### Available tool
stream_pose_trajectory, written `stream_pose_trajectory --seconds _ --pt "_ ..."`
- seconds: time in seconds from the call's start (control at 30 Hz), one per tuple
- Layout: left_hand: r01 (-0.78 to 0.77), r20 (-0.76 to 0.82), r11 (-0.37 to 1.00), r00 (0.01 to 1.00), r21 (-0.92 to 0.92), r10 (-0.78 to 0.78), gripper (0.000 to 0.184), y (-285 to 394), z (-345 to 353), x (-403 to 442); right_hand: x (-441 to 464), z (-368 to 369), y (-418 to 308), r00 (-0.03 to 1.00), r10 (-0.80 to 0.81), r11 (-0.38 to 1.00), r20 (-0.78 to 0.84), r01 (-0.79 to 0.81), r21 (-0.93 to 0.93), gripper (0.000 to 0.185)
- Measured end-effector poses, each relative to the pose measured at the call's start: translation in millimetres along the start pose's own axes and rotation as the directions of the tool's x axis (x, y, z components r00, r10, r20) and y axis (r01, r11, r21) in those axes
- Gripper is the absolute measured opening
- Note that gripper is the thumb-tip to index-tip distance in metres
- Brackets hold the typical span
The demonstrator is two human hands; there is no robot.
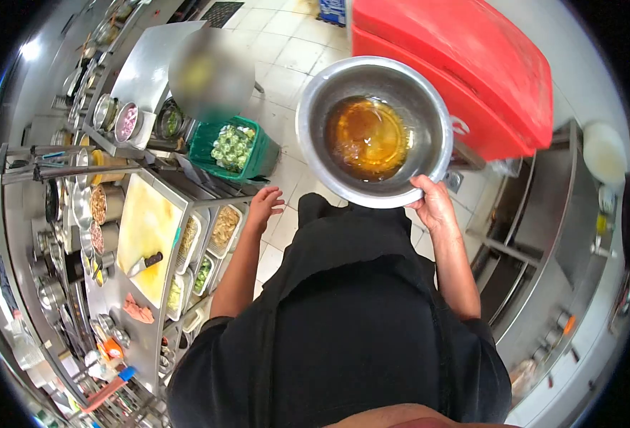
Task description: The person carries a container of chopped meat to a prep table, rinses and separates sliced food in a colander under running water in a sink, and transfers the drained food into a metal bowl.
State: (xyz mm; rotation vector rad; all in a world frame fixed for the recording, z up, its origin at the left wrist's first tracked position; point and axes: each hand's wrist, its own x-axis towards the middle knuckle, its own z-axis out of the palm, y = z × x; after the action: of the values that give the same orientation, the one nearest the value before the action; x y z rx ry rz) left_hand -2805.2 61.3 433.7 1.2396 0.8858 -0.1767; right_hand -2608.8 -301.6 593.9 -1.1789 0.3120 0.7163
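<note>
A large metal mixing bowl [313, 143] is held out in front of me over the floor. Amber-brown liquid [370, 135] pools in its bottom. My right hand [432, 202] grips the near right rim, thumb over the edge and fingers underneath. Away from the bowl, my left hand [263, 207] hangs in the air with its fingers apart and nothing in them. Closest to that hand is a green bin [218, 171] filled with chopped green and white vegetables [233, 148].
Left stands a steel counter with a yellow cutting board [143, 232], a knife [145, 263], a pink cloth [138, 309] and food trays [222, 232]. A red lidded container [465, 71] is beyond the bowl. Steel shelving [543, 235] lines the right. White tiles [286, 89] cover the floor.
</note>
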Motion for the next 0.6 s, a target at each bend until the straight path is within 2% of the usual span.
stream_pose_trajectory --seconds 0.13,0.17,0.2,0.27,0.4,0.47,0.6 --pt "-0.011 -0.08 0.996 0.997 -0.085 0.004 0.033 24 -18 25 103 73 -21 0.985 0.092 0.995 0.145 -0.084 -0.06 0.032" --pt "0.003 -0.107 0.995 0.994 -0.101 -0.014 0.033 34 -21 33 125 94 -29 0.981 0.077 0.994 0.178 -0.063 -0.087 0.033" --pt "0.018 -0.132 0.993 0.991 -0.116 -0.033 0.033 39 -28 38 146 115 -40 0.979 0.083 0.991 0.187 -0.061 -0.118 0.026" --pt "0.034 -0.189 0.99 0.98 -0.135 -0.059 0.033 56 -38 40 199 148 -54 0.967 0.15 0.979 0.207 -0.117 -0.164 0.03" --pt "0.005 -0.334 0.985 0.94 -0.174 -0.064 0.032 103 -63 66 289 233 -94 0.942 0.143 0.981 0.303 -0.094 -0.171 0.031" --pt "-0.022 -0.416 0.976 0.907 -0.218 -0.072 0.031 117 -71 81 327 273 -113 0.942 0.144 0.982 0.304 -0.096 -0.165 0.031" --pt "-0.017 -0.436 0.945 0.89 -0.326 -0.134 0.029 138 -89 135 424 339 -137 0.951 0.125 0.987 0.283 -0.089 -0.136 0.029"
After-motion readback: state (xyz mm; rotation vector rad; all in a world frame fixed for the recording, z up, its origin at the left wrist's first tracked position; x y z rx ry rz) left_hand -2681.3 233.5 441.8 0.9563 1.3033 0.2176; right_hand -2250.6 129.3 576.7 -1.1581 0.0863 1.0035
